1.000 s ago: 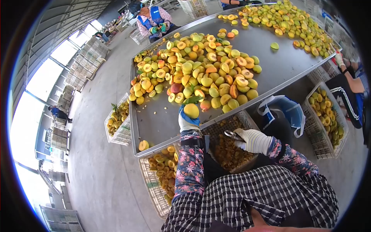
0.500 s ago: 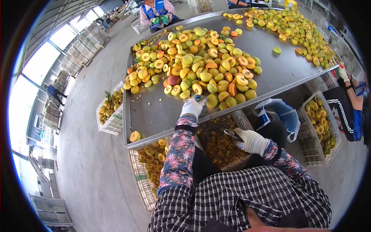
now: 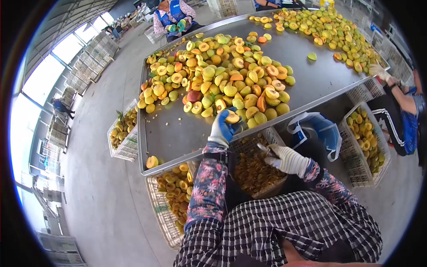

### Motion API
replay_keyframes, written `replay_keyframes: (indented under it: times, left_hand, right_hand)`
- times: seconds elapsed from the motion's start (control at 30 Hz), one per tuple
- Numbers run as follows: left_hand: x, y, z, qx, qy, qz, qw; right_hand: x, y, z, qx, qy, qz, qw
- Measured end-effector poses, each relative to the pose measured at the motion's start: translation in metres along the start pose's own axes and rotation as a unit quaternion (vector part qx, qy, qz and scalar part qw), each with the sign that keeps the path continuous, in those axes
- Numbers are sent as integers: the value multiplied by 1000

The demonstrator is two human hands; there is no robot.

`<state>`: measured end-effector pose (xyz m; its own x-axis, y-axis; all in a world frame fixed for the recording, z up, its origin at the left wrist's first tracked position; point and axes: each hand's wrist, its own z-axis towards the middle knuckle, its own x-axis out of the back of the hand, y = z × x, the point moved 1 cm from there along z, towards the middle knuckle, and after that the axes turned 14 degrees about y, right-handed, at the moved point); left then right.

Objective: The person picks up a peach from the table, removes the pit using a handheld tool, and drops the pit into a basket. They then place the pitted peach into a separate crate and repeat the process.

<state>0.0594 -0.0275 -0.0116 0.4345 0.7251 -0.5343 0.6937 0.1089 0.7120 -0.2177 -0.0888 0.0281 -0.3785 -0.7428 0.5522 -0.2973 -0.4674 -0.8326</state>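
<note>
My left hand [image 3: 221,129], in a white glove with blue on its palm side, grips a cut peach half [image 3: 232,117] at the near edge of the metal table [image 3: 178,138]. The yellow cut face turns upward. Just beyond lies a big heap of yellow-green peach halves [image 3: 227,75]. Lower and to the right, my right hand [image 3: 291,161] wears a striped white glove. Its fingers are closed round a small metal tool [image 3: 263,148], whose exact kind is hard to make out. Beneath the tool stands a crate [image 3: 276,135] holding brown pits and scraps.
A white crate of peach halves [image 3: 156,204] stands below the table's left corner. Other filled crates are at left [image 3: 129,149] and right [image 3: 353,164]. A blue-and-white bag [image 3: 327,133] hangs near my right knee. Co-workers sit at the far side [image 3: 175,15] and at right [image 3: 407,115].
My left hand has picked up a peach half from the heap's near edge and turned it cut face up. My right hand has raised the tool tip slightly.
</note>
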Motion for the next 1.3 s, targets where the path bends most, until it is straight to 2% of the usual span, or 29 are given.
replay_keyframes:
  times: [0.03,0.13,0.2,0.23,0.27,0.37,0.4,0.5,0.57,0.67,0.77,0.8,0.9,1.0,1.03,1.07,1.1,1.13,1.23,1.3]
  left_hand:
    - [-2,3,-17,22,-60,-139,988]
    - [-24,0,-66,-36,-60,-259,963]
    - [-27,-4,-78,-1,-63,-281,958]
    - [-29,-7,-82,19,-65,-292,954]
    - [-35,-8,-89,6,-13,-277,961]
    - [-48,-14,-100,-24,11,-261,965]
    - [-47,-16,-97,-42,-37,-245,968]
    - [-54,-21,-97,-49,21,-234,971]
    - [-55,-25,-98,-67,4,-236,969]
    - [-50,-29,-95,-69,-29,-256,964]
    - [-47,-30,-97,-50,-48,-210,975]
    - [-40,-32,-91,-44,-29,-181,982]
    - [-36,-33,-86,-65,-51,-158,984]
    - [-37,-31,-92,-36,-51,-194,979]
    - [-38,-32,-95,-58,-62,-187,979]
    - [-42,-32,-98,-79,-74,-180,978]
    - [-47,-30,-100,-101,-86,-174,976]
    - [-50,-31,-102,-129,-65,-160,976]
    - [-58,-31,-110,-156,-1,-121,980]
    - [-58,-29,-108,-149,-19,-119,981]
  right_hand:
    - [2,-2,3,-11,15,48,999]
    - [2,-21,14,82,114,31,990]
    - [2,-37,24,163,179,15,970]
    - [1,-42,28,173,183,-6,968]
    - [1,-47,32,182,186,-28,965]
    - [-2,-59,35,189,199,-125,953]
    - [-5,-59,35,179,193,-147,954]
    - [-14,-57,33,171,195,-187,947]
    - [-18,-57,33,154,188,-186,952]
    - [-21,-52,34,180,185,-162,953]
    - [-16,-53,29,185,140,-201,952]
    - [-14,-53,28,188,121,-221,949]
    - [-21,-31,37,250,169,-93,949]
    - [-33,-23,49,373,199,19,906]
    - [-34,-17,45,206,114,127,964]
    - [-16,-50,31,31,24,229,973]
    - [-3,-72,22,-145,-68,320,934]
    - [0,-77,19,-171,-81,336,922]
    - [-6,-63,19,-212,-155,463,846]
    - [-4,-65,17,-242,-176,522,799]
